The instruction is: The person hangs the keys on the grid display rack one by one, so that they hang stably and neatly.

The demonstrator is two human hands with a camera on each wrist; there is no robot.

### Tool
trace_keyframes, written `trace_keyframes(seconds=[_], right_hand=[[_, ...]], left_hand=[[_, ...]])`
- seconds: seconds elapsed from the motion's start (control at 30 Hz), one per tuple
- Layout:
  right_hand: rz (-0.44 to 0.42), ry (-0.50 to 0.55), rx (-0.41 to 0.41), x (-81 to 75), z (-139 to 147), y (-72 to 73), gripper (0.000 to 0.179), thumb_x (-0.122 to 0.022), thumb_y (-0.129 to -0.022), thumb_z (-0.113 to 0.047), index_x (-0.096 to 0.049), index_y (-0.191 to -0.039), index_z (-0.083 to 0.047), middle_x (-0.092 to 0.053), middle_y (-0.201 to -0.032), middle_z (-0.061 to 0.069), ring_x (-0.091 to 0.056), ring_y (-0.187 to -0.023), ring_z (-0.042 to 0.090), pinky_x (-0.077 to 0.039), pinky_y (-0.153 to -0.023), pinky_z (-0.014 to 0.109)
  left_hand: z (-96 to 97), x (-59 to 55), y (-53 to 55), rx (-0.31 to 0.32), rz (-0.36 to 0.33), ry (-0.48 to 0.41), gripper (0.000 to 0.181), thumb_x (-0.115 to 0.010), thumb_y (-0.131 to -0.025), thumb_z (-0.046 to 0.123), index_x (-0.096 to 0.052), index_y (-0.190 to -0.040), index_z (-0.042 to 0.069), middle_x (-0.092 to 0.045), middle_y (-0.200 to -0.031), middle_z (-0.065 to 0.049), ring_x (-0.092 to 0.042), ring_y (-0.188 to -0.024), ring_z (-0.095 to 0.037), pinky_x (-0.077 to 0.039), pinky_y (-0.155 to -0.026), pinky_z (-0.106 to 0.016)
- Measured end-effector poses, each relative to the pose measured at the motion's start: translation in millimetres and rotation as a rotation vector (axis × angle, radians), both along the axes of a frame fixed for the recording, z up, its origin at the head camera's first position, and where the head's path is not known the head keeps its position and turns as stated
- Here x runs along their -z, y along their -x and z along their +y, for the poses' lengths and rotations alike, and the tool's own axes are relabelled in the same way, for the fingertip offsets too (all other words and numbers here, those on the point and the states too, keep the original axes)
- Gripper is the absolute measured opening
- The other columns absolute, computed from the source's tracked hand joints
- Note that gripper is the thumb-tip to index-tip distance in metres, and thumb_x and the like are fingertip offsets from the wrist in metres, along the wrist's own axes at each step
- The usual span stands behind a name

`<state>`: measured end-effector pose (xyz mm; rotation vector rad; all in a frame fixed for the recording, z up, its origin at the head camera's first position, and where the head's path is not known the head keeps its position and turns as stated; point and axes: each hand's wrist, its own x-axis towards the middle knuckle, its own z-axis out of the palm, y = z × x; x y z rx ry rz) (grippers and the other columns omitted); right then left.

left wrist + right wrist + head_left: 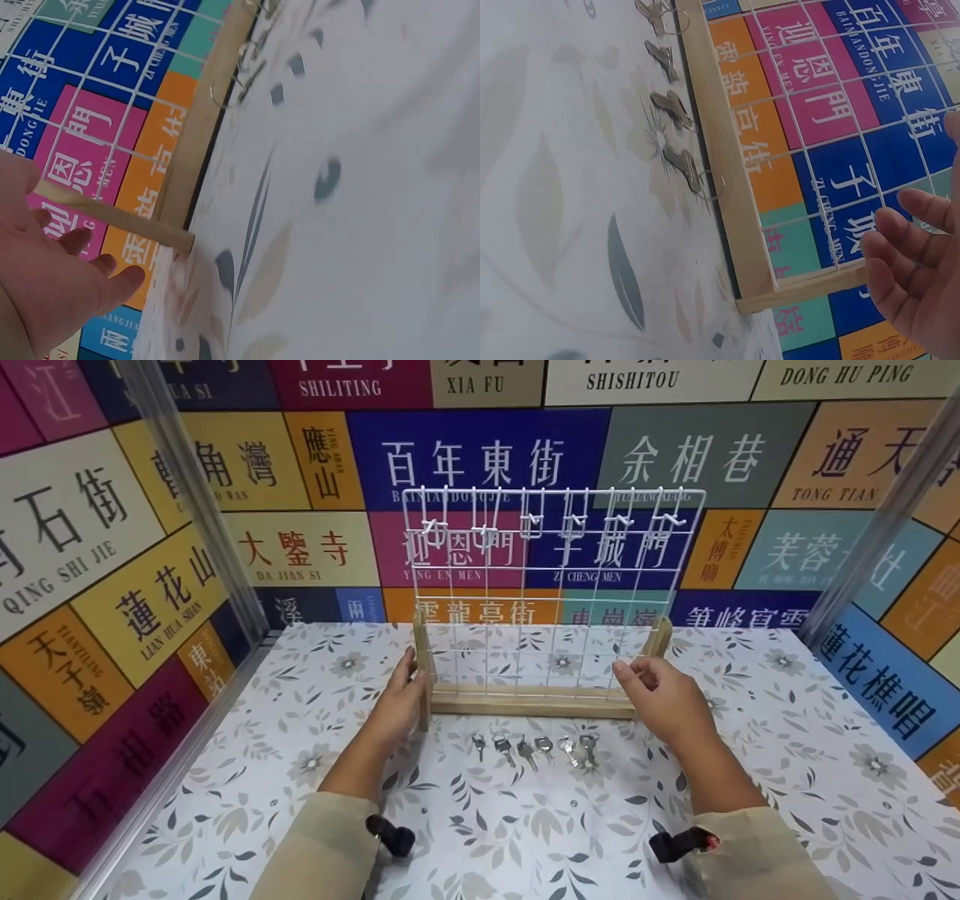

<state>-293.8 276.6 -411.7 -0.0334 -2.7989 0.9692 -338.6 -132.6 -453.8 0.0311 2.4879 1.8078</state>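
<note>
A white wire grid rack [555, 598] stands upright in a wooden frame, with a base bar [532, 706] and two side posts. My left hand [401, 694] is beside the left post [421, 660], fingers loosely extended; in the left wrist view the post [127, 219] runs between thumb and fingers. By the right post [658, 636] is my right hand [667, 697], its fingers loosely bent in the right wrist view. Whether either hand touches the frame, I cannot tell. Several metal keys [526, 751] with rings lie in a row before the base bar.
White hooks [574, 525] hang in a row along the grid's upper part. A floral-patterned cloth [480, 825] covers the table. Panels with printed place names [480, 450] rise behind and at both sides, with metal corner posts [202, 495] at left and right.
</note>
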Motion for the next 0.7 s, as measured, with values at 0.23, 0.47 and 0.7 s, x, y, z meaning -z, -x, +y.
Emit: trace_keyframes(seconds=[0.23, 0.47, 0.7], right_hand=[[-0.104, 0.183, -0.119, 19.7, -3.9, 9.2, 0.064, -0.054, -0.101, -0.073, -0.064, -0.127, -0.016, -0.071, -0.112, 0.013, -0.068, -0.100, 0.028, -0.056, -0.080, 0.036], [-0.250, 0.404, -0.196, 35.9, -4.0, 13.4, 0.058, -0.065, -0.104, -0.057, -0.062, -0.135, -0.009, -0.068, -0.124, 0.016, -0.070, -0.096, 0.020, -0.064, -0.084, 0.034], [-0.364, 0.510, -0.244, 47.7, -3.2, 15.2, 0.040, -0.068, -0.106, -0.034, -0.063, -0.133, -0.004, -0.070, -0.114, 0.009, -0.066, -0.089, 0.018, -0.060, -0.075, 0.030]], left_hand=[[10.1, 5.0, -0.4, -0.052, -0.054, -0.135, 0.066, -0.038, -0.114, 0.050, -0.014, -0.173, 0.033, -0.015, -0.182, 0.000, -0.015, -0.169, -0.030, -0.012, -0.137, -0.059], [12.5, 8.5, -3.1, -0.102, -0.091, -0.152, 0.061, -0.039, -0.113, 0.052, -0.021, -0.171, 0.041, -0.017, -0.182, 0.001, -0.017, -0.168, -0.032, -0.010, -0.136, -0.063], [8.7, 17.6, -4.2, -0.086, -0.152, -0.230, 0.057, -0.039, -0.113, 0.056, -0.024, -0.168, 0.049, -0.020, -0.180, 0.008, -0.013, -0.169, -0.026, -0.007, -0.137, -0.059]])
